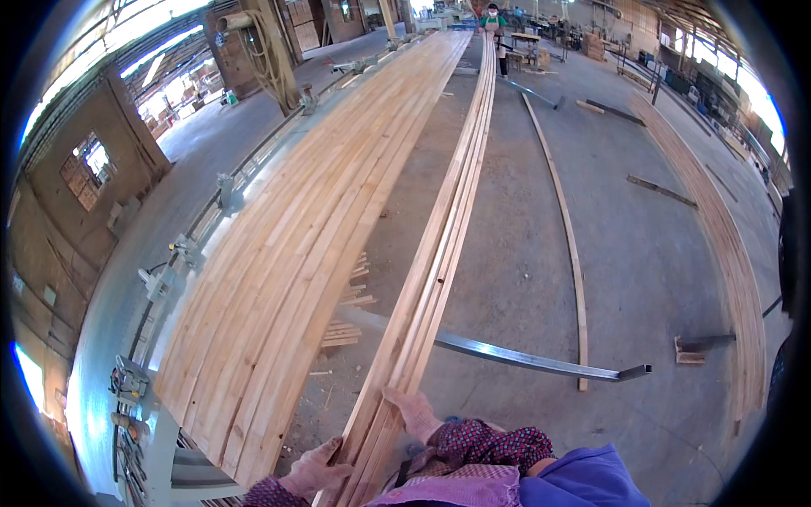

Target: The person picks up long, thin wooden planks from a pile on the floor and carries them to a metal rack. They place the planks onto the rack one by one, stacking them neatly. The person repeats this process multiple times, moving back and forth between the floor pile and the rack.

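I stood at the near end of a long bundle of wooden strips [439,253] that ran away from me down the workshop floor toward a person in a green top [492,25] at its far end. My left hand [317,473], gloved, was curled around the bundle's left edge at its near end, fingers wrapped onto the wood. My right hand [416,412], also gloved, lay on the bundle's right side a little farther along, fingers pressed against the top strip in a loose grip. Just left of the bundle, a wide bed of planks [312,228] sat side by side on a long metal frame [160,279] fitted with clamps along its left edge. Beneath the bundle, a square steel tube [524,359] crossed the concrete floor [524,211] toward the right. Short offcuts [346,325] lay scattered between the plank bed and the bundle. To the right, a single thin strip [568,237] lay on the floor, and farther right another long row of boards [726,245] curved along the floor.
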The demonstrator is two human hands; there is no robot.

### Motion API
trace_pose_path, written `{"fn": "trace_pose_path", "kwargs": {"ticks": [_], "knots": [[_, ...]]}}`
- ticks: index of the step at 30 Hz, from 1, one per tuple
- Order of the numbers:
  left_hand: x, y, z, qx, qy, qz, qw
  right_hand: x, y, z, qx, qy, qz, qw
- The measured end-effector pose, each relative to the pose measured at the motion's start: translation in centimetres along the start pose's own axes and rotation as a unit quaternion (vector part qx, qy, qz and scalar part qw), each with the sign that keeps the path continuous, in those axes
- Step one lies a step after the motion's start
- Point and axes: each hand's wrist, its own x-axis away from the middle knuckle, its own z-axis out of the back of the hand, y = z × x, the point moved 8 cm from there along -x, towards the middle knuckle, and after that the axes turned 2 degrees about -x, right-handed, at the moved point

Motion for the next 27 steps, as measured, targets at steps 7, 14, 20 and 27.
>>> {"fn": "trace_pose_path", "kwargs": {"ticks": [7, 14, 20, 27], "knots": [[-4.8, -2.1, -6.4, 0.642, -0.214, 0.001, 0.737, -0.1, 0.5, 0.2, 0.02, -0.023, 0.004, 1.0], [-11.1, -8.0, -10.3, 0.577, -0.035, -0.009, 0.816, 1.1, -0.6, 1.0, 0.042, 0.048, 0.092, 0.994], [-11.0, -1.7, -10.6, 0.657, -0.138, -0.143, 0.727, 7.5, 5.2, 4.0, 0.127, 0.191, 0.121, 0.966], [-1.4, 12.2, -8.4, 0.214, 0.033, -0.465, 0.858, 16.2, 14.7, 4.9, -0.111, 0.05, 0.089, 0.989]]}}
